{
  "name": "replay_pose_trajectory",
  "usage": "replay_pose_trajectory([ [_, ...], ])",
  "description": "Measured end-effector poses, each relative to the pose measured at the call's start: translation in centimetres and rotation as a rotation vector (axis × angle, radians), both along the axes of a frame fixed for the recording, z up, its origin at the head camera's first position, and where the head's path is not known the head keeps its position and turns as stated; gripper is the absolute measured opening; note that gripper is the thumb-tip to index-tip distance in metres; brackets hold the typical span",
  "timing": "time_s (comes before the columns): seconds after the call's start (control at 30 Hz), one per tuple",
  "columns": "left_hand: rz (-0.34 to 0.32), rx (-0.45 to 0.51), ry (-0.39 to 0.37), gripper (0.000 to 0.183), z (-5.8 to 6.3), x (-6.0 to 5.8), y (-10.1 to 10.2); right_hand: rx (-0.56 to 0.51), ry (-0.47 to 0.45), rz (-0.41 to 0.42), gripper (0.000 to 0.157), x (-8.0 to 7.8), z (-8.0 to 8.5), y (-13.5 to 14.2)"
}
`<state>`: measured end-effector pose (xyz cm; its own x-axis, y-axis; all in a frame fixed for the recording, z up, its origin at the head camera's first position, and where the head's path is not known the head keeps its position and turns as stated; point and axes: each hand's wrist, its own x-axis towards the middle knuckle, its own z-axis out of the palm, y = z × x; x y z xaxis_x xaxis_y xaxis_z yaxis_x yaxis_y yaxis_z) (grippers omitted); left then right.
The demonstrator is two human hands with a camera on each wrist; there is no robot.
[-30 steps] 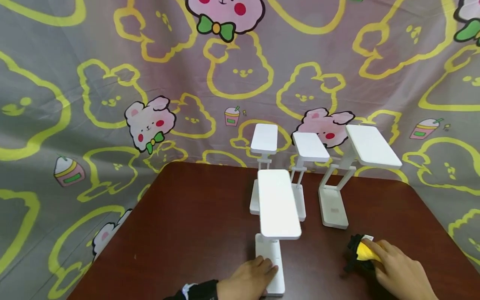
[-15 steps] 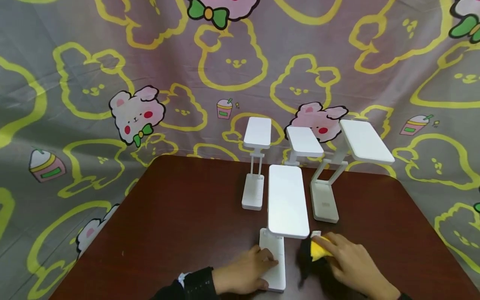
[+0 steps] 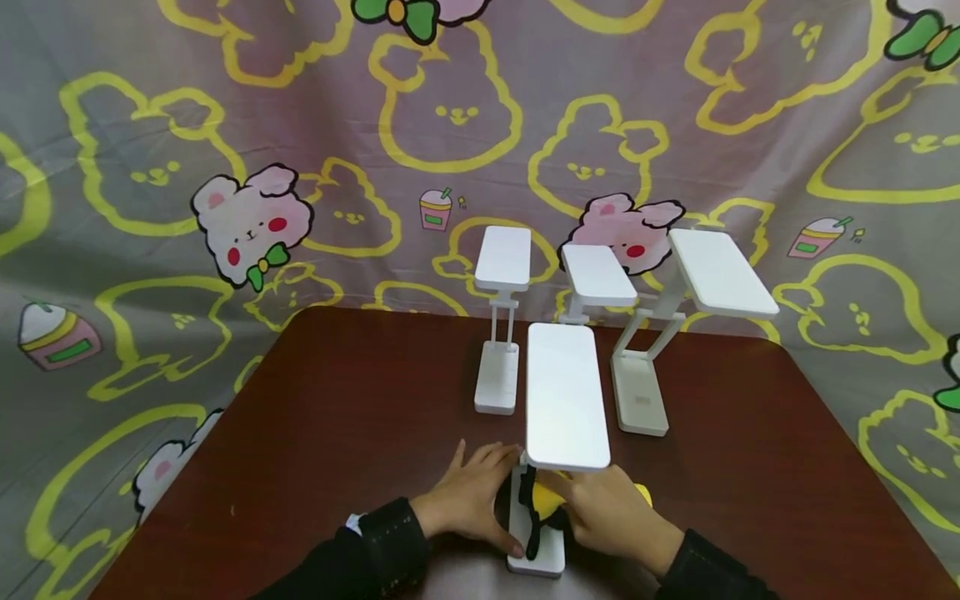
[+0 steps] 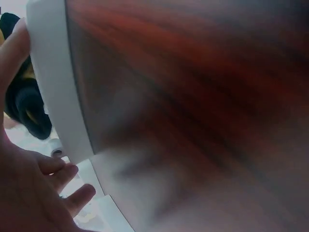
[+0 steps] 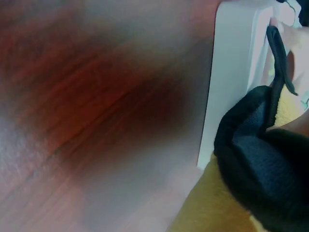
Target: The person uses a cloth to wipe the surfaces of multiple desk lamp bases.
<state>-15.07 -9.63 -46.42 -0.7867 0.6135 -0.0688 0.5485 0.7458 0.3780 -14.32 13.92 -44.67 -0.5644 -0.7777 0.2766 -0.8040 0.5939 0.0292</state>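
A white folding desk lamp stands nearest to me, its flat head [image 3: 566, 396] above both hands and its base [image 3: 536, 565] flat on the table. My left hand [image 3: 472, 496] rests along the base's left side, fingers spread and thumb near its front end. In the left wrist view the thumb touches the base's edge. My right hand [image 3: 618, 512] holds a bunched yellow and black cloth [image 3: 545, 502] on top of the base. The right wrist view has the cloth's dark edging [image 5: 241, 140] against the base. The lamp head partly hides the right hand's fingers.
Behind the near lamp stand three more white desk lamps: one at left [image 3: 503, 257], one in the middle [image 3: 598, 275], and one at right [image 3: 720, 271]. They share a dark brown table [image 3: 360, 400]. A patterned curtain [image 3: 315, 83] hangs behind its far edge.
My right hand has carried the cloth leftward from the table onto the lamp base. The left hand has shifted from the base's top to its left side, fingers spreading.
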Motion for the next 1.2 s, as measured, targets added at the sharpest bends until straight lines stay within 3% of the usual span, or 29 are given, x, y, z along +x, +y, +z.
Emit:
replay_pose_trajectory([
  [0.13, 0.009, -0.035, 0.002, 0.12, 0.2, 0.1, 0.1, 0.006, -0.007, 0.074, 0.038, 1.8, 0.1, 0.0],
  [0.33, -0.004, -0.103, 0.027, 0.118, 0.8, 0.2, 0.0, 0.008, 0.072, 0.193, 0.034, 4.7, -0.1, 0.3],
  [0.43, -0.015, -0.137, 0.046, 0.12, 1.0, 0.3, -0.2, 0.017, 0.043, 0.161, 0.034, 4.3, 0.1, 0.0],
  [0.63, -0.035, -0.156, 0.061, 0.126, 1.1, 0.2, -0.1, 0.045, 0.007, -0.004, 0.041, 0.6, 0.2, -1.0],
  [0.77, -0.026, -0.146, 0.051, 0.127, 0.9, 0.2, 0.0, 0.047, -0.02, -0.038, 0.044, -0.6, 0.2, -1.7],
  [0.87, -0.013, -0.16, 0.065, 0.128, 0.7, 0.2, 0.0, 0.068, -0.023, -0.004, 0.043, 0.0, 0.3, -2.0],
  [1.07, -0.028, -0.21, 0.128, 0.129, 0.4, 0.2, -0.1, 0.083, 0.031, 0.144, 0.046, 2.8, 0.5, -2.1],
  [1.2, -0.035, -0.205, 0.127, 0.129, 0.2, 0.3, -0.1, 0.069, 0.04, 0.154, 0.043, 3.2, 0.5, -1.9],
])
